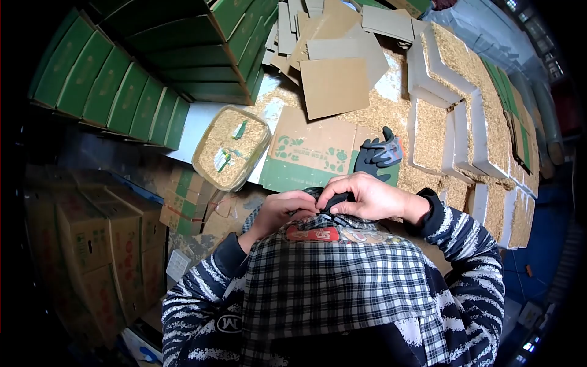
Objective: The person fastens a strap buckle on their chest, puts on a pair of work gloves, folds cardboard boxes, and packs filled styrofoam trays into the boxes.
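Note:
My right hand (pixel 370 197) pinches a piece of black fabric (pixel 339 199) in front of my body, thumb and fingers closed on it. My left hand (pixel 282 211) is right beside it, its fingers closed at the left edge of the same black fabric. Both hands are just above the black-and-white checked apron (pixel 336 275) that I wear, with a red patch (pixel 312 234) near them. Beyond the right hand, a pair of dark grey work gloves (pixel 380 153) lies on the table. A flattened green-and-brown carton (pixel 312 144) lies just ahead of the hands.
A clear plastic tub (pixel 262 160) of tan flakes holds small green packets. Loose cardboard sheets (pixel 335 88) lie farther back. White blocks topped with tan flakes (pixel 428 134) are stacked at right. Green cartons (pixel 110 92) stand at upper left, brown cartons (pixel 92 238) at lower left.

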The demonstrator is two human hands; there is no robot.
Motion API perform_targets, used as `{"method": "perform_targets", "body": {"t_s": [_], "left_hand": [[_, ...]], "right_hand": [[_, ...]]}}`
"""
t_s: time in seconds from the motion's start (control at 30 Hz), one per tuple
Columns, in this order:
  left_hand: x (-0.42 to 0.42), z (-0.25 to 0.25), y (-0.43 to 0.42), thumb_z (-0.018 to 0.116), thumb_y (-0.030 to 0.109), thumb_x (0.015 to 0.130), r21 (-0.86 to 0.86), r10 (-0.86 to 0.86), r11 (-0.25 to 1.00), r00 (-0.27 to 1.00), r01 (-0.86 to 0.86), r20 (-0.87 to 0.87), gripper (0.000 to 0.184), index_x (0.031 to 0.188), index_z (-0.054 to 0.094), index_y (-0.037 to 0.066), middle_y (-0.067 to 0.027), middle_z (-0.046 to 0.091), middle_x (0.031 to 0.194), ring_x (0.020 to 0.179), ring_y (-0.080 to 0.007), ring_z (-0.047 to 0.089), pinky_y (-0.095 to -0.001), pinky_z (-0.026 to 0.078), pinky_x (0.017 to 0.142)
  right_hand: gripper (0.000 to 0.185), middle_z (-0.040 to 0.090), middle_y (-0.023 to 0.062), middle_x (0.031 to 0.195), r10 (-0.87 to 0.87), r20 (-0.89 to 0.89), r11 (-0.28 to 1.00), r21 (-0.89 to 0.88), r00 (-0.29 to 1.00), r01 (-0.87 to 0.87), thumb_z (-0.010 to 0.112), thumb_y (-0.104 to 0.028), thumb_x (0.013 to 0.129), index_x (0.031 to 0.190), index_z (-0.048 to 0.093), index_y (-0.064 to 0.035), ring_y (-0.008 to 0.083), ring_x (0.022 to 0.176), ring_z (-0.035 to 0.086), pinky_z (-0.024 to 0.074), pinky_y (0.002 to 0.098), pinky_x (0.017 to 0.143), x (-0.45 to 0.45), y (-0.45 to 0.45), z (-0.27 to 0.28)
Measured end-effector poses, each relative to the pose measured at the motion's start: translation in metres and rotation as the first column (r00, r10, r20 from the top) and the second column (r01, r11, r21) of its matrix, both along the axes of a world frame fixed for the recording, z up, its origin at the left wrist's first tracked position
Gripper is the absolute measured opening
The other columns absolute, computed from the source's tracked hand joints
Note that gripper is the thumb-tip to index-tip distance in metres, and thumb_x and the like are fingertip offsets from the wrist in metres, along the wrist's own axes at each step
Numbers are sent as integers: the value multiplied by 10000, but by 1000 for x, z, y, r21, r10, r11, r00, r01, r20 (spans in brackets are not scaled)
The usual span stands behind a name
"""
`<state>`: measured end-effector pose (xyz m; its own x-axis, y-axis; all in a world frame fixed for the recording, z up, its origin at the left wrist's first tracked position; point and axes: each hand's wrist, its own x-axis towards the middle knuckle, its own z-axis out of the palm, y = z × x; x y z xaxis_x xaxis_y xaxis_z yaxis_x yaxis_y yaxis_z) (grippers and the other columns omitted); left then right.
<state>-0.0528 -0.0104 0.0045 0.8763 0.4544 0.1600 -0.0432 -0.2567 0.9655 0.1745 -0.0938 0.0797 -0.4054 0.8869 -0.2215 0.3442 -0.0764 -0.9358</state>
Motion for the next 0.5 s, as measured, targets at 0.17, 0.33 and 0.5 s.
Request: {"method": "perform_targets", "body": {"t_s": [0.17,0.33,0.5], "left_hand": [[4,0,5,744,28,769,49,-25,999,999,24,22,148,913,714,37,-67,703,911,823,-184,684,-266,544,706],[5,0,8,740,16,765,58,-25,998,998,21,64,139,901,719,36,-74,712,923,839,-189,692,-267,552,711],[7,7,15,736,-4,755,32,-99,995,995,98,33,132,883,721,28,-81,715,899,842,-201,697,-271,556,718]], "right_hand": [[189,706,48,965,-120,-97,987,-123,988,108,709,-51,828,1016,693,-43,124,915,652,504,263,859,0,5,0],[164,705,34,934,-142,-190,989,-75,971,130,715,-18,819,981,689,-11,94,897,648,519,250,824,-2,2,-13],[127,690,29,887,-301,-377,947,-227,876,228,715,27,800,915,665,11,83,872,634,505,230,830,-9,-1,-24]]}}
